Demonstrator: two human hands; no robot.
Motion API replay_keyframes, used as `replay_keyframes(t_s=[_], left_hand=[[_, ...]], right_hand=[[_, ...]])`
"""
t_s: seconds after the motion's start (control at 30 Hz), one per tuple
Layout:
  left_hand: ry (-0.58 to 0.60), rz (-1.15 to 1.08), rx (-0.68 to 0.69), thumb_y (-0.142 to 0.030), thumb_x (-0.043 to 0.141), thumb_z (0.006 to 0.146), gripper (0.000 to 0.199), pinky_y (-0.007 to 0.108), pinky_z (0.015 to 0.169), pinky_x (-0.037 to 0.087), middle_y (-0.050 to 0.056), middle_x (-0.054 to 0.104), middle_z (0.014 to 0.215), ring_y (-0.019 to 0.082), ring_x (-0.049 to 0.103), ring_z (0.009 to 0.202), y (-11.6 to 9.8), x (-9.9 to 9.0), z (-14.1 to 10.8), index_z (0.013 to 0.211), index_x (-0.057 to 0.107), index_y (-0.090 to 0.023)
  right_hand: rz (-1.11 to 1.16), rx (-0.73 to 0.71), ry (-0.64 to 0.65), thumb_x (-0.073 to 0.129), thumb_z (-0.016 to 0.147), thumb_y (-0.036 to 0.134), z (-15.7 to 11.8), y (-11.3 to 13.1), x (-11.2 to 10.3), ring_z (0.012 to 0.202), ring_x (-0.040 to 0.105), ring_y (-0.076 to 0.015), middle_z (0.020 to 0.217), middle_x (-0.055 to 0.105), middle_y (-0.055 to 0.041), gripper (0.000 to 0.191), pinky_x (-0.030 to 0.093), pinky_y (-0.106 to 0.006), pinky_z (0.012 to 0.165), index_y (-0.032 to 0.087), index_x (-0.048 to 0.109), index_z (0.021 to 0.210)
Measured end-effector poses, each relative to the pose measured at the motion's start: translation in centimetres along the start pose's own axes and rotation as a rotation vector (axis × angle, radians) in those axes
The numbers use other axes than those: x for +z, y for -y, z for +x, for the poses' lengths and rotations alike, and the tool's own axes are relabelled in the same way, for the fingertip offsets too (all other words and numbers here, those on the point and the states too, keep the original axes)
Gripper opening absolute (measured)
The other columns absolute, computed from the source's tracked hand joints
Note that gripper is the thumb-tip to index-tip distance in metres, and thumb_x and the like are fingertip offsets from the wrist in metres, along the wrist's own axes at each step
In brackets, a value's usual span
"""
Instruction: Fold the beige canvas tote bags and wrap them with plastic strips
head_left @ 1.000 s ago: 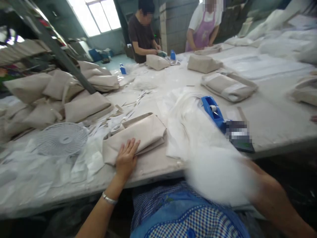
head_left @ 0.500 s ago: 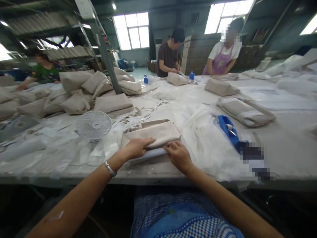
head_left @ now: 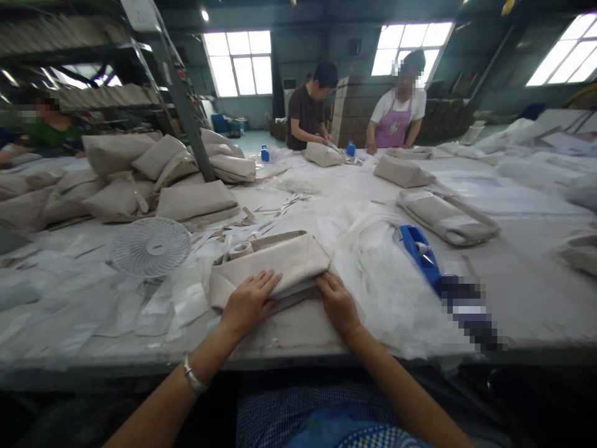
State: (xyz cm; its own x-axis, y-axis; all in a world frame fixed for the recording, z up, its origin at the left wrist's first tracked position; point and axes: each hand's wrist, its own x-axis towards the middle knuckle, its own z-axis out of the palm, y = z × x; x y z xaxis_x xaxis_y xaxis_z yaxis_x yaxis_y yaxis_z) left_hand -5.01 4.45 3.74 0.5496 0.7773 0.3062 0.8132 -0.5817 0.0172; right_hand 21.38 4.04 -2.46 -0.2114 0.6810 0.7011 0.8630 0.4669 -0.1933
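Observation:
A folded beige fabric bundle (head_left: 289, 264) lies on the table in front of me, with a rolled piece (head_left: 240, 250) tucked in its far left side. My left hand (head_left: 249, 300) rests on the front left of the bundle, fingers stretched out over the cloth. At the front right corner, my right hand (head_left: 336, 298) has its fingers bent around the edge; the fingertips are partly hidden. A thin white layer shows along the front fold between the hands.
A white fan (head_left: 152, 247) stands to the left amid clear plastic bags. On the right are a heap of white plastic sheets (head_left: 387, 292) and a blue tape dispenser (head_left: 420, 252). Beige bundles (head_left: 196, 202) are piled back left. Two people work across the table, another far left.
My view has shifted a little. My left hand now lies flatter on the bundle, and less of the white layer shows at its front. The right hand stays at the right corner.

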Motion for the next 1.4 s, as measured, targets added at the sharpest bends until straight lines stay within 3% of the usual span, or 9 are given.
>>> replay_keyframes(t_s=[0.3, 0.47, 0.63, 0.8, 0.9, 1.0, 1.1, 1.23, 1.4], left_hand=[[-0.183, 0.103, -0.051, -0.035, 0.055, 0.095, 0.053, 0.049, 0.108, 0.046, 0.008, 0.053, 0.144, 0.029, 0.054, 0.130, -0.7, 3.3, -1.0, 0.145, 0.045, -0.024], [-0.188, 0.169, -0.062, -0.022, 0.049, 0.095, 0.050, 0.052, 0.111, 0.044, 0.010, 0.049, 0.147, 0.031, 0.051, 0.133, -1.9, 3.9, -1.2, 0.145, 0.046, -0.022], [-0.132, 0.232, -0.209, -0.011, 0.042, 0.091, 0.051, 0.061, 0.111, 0.039, 0.014, 0.042, 0.151, 0.038, 0.045, 0.137, -4.7, 4.1, -0.4, 0.141, 0.052, -0.016], [-0.190, 0.161, -0.205, -0.007, 0.036, 0.092, 0.063, 0.061, 0.115, 0.034, 0.008, 0.038, 0.154, 0.035, 0.041, 0.140, -4.7, 5.0, -0.9, 0.152, 0.032, -0.027], [-0.211, 0.127, -0.201, -0.007, 0.036, 0.093, 0.066, 0.060, 0.116, 0.032, 0.006, 0.038, 0.155, 0.034, 0.040, 0.141, -4.3, 5.3, -1.2, 0.154, 0.027, -0.030], [-0.206, 0.101, -0.190, -0.021, 0.044, 0.095, 0.061, 0.060, 0.117, 0.030, 0.009, 0.036, 0.156, 0.035, 0.038, 0.142, -4.5, 5.1, -1.2, 0.154, 0.028, -0.026], [-0.203, 0.102, -0.156, -0.041, 0.053, 0.094, 0.068, 0.061, 0.116, 0.030, 0.013, 0.034, 0.157, 0.038, 0.036, 0.143, -4.3, 4.7, -1.2, 0.154, 0.027, -0.022], [-0.259, 0.160, -0.153, -0.027, 0.046, 0.097, 0.064, 0.054, 0.113, 0.036, 0.011, 0.038, 0.156, 0.033, 0.043, 0.140, -3.0, 3.8, -1.4, 0.156, 0.020, -0.024], [-0.323, 0.137, -0.176, -0.022, 0.042, 0.098, 0.065, 0.047, 0.113, 0.039, 0.009, 0.043, 0.153, 0.027, 0.048, 0.137, -1.8, 2.2, -1.5, 0.157, 0.015, -0.027]], right_hand=[[0.236, 0.093, -0.166, 0.057, 0.094, 0.012, 0.9, 0.7, -2.9, 0.105, 0.064, -0.0216, 0.113, 0.068, -0.0098, 0.030, 0.059, -0.037, 0.090, 0.024, 0.069, 0.120], [0.239, -0.107, 0.044, 0.047, 0.094, 0.003, 0.7, 1.6, -1.2, 0.136, 0.050, -0.0239, 0.139, 0.061, -0.0089, 0.050, 0.043, -0.048, 0.115, 0.022, 0.056, 0.140], [0.313, -0.013, 0.239, 0.044, 0.091, 0.003, 0.1, 1.8, -1.0, 0.138, 0.049, -0.0253, 0.141, 0.059, -0.0085, 0.051, 0.039, -0.051, 0.117, 0.021, 0.059, 0.137], [0.836, 0.537, 0.281, 0.057, 0.093, 0.029, -0.4, 3.9, -3.7, 0.108, 0.069, -0.0240, 0.111, 0.074, -0.0085, 0.024, 0.053, -0.044, 0.100, 0.023, 0.074, 0.108], [1.292, 1.083, 0.395, 0.077, 0.077, 0.039, -0.2, 4.7, -3.9, 0.092, 0.071, -0.0229, 0.091, 0.073, -0.0074, 0.031, 0.057, -0.040, 0.088, 0.017, 0.072, 0.098], [1.612, 1.279, 0.373, 0.087, 0.060, 0.033, 0.8, 5.2, -3.1, 0.091, 0.067, -0.0175, 0.089, 0.068, -0.0030, 0.038, 0.053, -0.032, 0.089, 0.016, 0.068, 0.088], [1.623, 1.166, 0.275, 0.085, 0.061, 0.029, 1.7, 6.5, -2.4, 0.082, 0.063, -0.0132, 0.080, 0.064, 0.0013, 0.031, 0.050, -0.027, 0.086, 0.017, 0.066, 0.082], [1.369, 0.859, 0.277, 0.074, 0.076, 0.032, 2.0, 7.3, -3.2, 0.089, 0.065, -0.0175, 0.092, 0.070, -0.0016, 0.023, 0.051, -0.030, 0.084, 0.020, 0.067, 0.094], [0.397, 0.372, 0.204, 0.061, 0.092, 0.030, 2.0, 2.7, -6.7, 0.107, 0.063, -0.0264, 0.114, 0.071, -0.0102, 0.026, 0.047, -0.042, 0.097, 0.021, 0.067, 0.116]])
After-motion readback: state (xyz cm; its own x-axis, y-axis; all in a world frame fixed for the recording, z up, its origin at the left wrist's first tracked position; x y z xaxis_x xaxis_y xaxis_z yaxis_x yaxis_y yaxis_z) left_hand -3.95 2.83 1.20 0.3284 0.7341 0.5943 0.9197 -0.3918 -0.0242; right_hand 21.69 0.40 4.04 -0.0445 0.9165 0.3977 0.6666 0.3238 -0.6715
